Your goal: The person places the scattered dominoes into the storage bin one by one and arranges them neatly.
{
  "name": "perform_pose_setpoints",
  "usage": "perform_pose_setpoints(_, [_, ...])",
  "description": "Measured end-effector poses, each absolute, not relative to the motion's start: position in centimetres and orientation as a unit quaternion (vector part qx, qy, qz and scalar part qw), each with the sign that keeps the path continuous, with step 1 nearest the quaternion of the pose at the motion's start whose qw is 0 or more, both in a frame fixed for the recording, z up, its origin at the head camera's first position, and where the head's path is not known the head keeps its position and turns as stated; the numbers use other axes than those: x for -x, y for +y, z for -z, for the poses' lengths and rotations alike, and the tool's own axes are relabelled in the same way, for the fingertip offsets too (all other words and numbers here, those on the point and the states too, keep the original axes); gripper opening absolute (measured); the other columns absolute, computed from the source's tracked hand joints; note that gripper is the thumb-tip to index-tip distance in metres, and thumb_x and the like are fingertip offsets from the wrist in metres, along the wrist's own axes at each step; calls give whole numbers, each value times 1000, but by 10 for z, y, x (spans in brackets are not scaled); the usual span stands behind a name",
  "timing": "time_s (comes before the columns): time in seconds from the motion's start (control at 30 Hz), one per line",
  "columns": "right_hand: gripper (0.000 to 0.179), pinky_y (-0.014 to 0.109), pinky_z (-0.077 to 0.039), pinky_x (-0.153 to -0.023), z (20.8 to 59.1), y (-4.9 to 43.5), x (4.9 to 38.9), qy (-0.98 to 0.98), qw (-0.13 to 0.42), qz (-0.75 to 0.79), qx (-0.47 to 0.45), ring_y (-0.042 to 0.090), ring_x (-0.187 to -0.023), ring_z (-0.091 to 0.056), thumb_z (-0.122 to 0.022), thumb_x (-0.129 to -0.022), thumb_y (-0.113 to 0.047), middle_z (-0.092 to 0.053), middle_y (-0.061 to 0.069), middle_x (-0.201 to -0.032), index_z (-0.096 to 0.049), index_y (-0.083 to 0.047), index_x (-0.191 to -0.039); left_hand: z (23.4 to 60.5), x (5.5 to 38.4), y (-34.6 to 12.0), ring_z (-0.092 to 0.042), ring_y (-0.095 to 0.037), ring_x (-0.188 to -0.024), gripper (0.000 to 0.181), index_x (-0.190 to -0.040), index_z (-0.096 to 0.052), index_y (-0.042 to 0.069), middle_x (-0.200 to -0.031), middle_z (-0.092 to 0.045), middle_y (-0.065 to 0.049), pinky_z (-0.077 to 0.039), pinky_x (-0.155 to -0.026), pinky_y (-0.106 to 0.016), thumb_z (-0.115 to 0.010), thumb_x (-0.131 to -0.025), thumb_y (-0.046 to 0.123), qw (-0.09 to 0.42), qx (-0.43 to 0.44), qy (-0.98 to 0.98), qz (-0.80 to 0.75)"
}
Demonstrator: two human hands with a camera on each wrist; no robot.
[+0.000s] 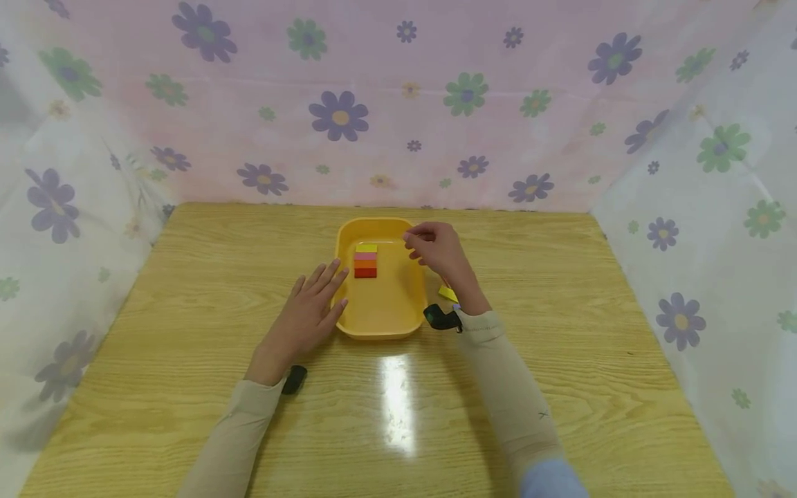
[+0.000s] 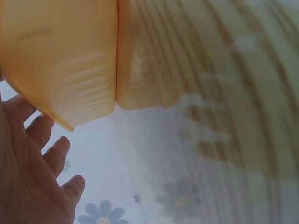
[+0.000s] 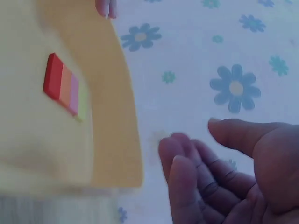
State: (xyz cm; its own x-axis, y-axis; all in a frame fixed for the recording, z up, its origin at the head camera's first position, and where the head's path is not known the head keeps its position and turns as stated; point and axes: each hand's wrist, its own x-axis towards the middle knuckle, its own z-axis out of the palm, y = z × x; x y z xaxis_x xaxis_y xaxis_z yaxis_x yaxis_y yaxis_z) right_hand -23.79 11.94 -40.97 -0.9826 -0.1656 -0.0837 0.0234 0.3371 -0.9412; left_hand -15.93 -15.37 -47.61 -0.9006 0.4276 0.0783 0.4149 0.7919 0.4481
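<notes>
A yellow plastic tray point(image 1: 381, 330) sits on the table. Along its left inner side, red point(image 1: 365, 273), orange point(image 1: 365, 264), pink point(image 1: 365, 256) and yellow point(image 1: 367, 247) blocks lie side by side in a row. My left hand point(image 1: 306, 312) rests at the tray's left rim, fingers spread and fairly straight; the left wrist view has the fingertips right at the rim. Over the far right corner of the tray hovers my right hand point(image 1: 438, 250), fingers loosely bent. In the right wrist view a gap separates thumb and fingers point(image 3: 182, 179), with nothing between them.
Right of the tray, another yellow block point(image 1: 447, 293) lies on the wooden table point(image 1: 560, 360), with a bit of a purple piece point(image 1: 456, 306) showing, partly hidden by the right wrist. Flower-patterned cloth point(image 1: 373, 62) encloses the table at the back and sides.
</notes>
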Motion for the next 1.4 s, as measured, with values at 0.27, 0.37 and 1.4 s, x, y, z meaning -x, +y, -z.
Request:
perform_pose_setpoints(0.27, [34, 47, -61, -78, 434, 150, 228, 806, 32, 590, 41, 41, -93, -70, -61, -104, -24, -72, 24, -107, -69, 4, -121, 478, 159, -155, -14, -35, -157, 60, -162, -28, 14, -171, -15, -7, -10, -122, -65, -44, -109, 37, 8, -224, 944, -240])
perform_pose_setpoints(0.37, [34, 42, -62, -76, 446, 161, 225, 801, 16, 598, 33, 43, -92, -69, -61, -104, -23, -71, 26, -107, -68, 6, -120, 478, 159, -155, -15, -36, -157, 60, -162, -28, 13, -171, -16, -7, -10, -122, -66, -43, -109, 37, 4, -225, 943, -244])
perform_pose_setpoints(1.4, [36, 25, -56, -79, 498, 219, 198, 870, 20, 490, -48, 32, -98, -69, -78, -91, -13, -71, 22, -112, -68, 4, -121, 478, 159, -155, -14, -35, -157, 61, -162, -29, 13, -171, -15, -6, -9, -122, -65, -45, -109, 38, 8, -221, 941, -255])
